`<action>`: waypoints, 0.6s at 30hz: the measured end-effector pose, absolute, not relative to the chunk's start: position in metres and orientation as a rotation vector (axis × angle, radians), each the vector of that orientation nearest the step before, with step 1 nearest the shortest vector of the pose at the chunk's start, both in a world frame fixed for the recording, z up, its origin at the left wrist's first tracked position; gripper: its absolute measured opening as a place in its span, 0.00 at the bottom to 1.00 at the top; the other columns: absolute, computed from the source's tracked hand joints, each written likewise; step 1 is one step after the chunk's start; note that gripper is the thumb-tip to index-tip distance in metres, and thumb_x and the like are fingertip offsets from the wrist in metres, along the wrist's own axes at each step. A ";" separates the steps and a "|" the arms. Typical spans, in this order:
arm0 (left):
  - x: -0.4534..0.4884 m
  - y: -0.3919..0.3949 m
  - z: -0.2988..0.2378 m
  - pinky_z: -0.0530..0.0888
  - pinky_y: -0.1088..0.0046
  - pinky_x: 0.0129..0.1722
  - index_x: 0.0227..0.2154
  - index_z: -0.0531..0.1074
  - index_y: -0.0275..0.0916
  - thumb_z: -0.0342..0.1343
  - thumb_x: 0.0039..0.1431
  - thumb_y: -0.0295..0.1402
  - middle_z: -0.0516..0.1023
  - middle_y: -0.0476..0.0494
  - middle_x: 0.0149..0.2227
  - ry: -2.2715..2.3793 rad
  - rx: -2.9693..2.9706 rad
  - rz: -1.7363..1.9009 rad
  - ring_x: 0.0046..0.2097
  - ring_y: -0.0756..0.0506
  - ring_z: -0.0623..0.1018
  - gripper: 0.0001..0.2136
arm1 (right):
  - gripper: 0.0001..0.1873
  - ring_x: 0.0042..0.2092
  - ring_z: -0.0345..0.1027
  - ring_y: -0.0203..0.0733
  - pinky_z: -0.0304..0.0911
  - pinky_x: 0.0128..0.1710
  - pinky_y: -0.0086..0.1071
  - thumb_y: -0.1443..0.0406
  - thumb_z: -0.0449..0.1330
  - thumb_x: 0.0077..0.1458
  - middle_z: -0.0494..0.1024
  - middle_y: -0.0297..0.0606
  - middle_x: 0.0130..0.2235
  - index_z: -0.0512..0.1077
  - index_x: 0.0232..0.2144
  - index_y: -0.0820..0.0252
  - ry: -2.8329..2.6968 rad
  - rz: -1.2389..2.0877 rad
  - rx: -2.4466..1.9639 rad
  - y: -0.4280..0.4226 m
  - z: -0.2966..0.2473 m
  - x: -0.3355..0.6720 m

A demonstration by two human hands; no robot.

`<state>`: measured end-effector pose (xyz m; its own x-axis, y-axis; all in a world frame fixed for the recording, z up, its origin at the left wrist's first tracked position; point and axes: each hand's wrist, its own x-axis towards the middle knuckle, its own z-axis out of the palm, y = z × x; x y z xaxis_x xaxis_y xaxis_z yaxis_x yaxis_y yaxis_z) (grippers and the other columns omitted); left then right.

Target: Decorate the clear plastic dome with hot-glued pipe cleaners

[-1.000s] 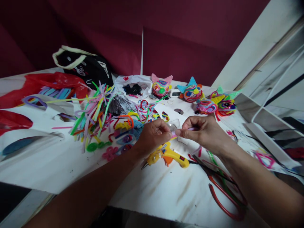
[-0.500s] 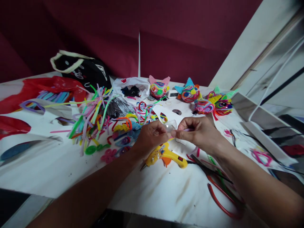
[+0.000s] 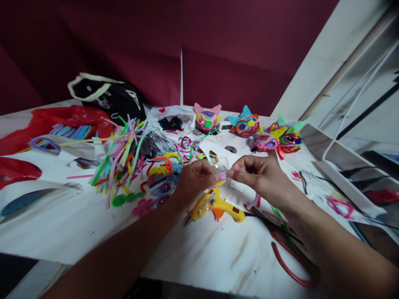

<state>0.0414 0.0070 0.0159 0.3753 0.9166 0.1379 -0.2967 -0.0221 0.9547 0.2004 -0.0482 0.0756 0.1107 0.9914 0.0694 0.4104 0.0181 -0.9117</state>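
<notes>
Above the table my left hand (image 3: pixel 197 179) and my right hand (image 3: pixel 254 172) face each other, fingertips nearly touching. Both are closed in a pinch on a small purple pipe cleaner piece (image 3: pixel 223 176), with a bit of yellow showing at its lower edge. My fingers hide most of it. Just below lies a yellow glue gun (image 3: pixel 215 205), its nozzle toward the lower left and its cord running right under my forearm. Behind my hands are a clear plastic piece (image 3: pixel 220 164) and a white sheet with a dark round hole or disc (image 3: pixel 230 149).
Pipe cleaners (image 3: pixel 121 153) lie heaped on the left beside a red plastic bag (image 3: pixel 37 120) and a black tote bag (image 3: pixel 109 95). Several colourful animal heads (image 3: pixel 207 120) stand at the back. Red-handled scissors (image 3: pixel 289 270) sit under my right forearm; a grey tray (image 3: pixel 321 141) is at right.
More of the purple piece now shows between my fingertips, and my hands are slightly farther apart. The whole view has shifted a little; the table things stay put.
</notes>
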 end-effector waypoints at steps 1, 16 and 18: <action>0.042 0.007 0.016 0.62 0.77 0.23 0.17 0.66 0.37 0.63 0.40 0.30 0.66 0.54 0.19 0.666 1.201 1.089 0.23 0.53 0.65 0.09 | 0.17 0.25 0.53 0.32 0.47 0.23 0.29 0.54 0.69 0.39 0.69 0.32 0.22 0.74 0.24 0.63 -1.421 0.853 -1.533 -0.049 0.075 0.201; 0.042 0.004 0.023 0.61 0.75 0.25 0.15 0.65 0.37 0.62 0.38 0.29 0.65 0.54 0.17 0.600 1.033 1.060 0.23 0.53 0.63 0.09 | 0.19 0.23 0.50 0.30 0.43 0.22 0.29 0.53 0.71 0.37 0.65 0.28 0.20 0.72 0.23 0.61 -1.291 0.924 -1.480 -0.050 0.067 0.202; 0.042 0.003 0.024 0.61 0.75 0.26 0.16 0.65 0.37 0.62 0.39 0.29 0.65 0.54 0.18 0.576 1.032 1.058 0.23 0.53 0.64 0.09 | 0.19 0.22 0.48 0.29 0.42 0.21 0.28 0.54 0.71 0.37 0.64 0.27 0.20 0.72 0.23 0.62 -1.266 0.938 -1.464 -0.050 0.066 0.202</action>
<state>0.0418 0.0033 0.0237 0.4144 0.9068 0.0775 -0.4267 0.1184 0.8966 0.2016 -0.0500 0.0655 0.1695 0.9850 0.0331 0.2554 -0.0115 -0.9668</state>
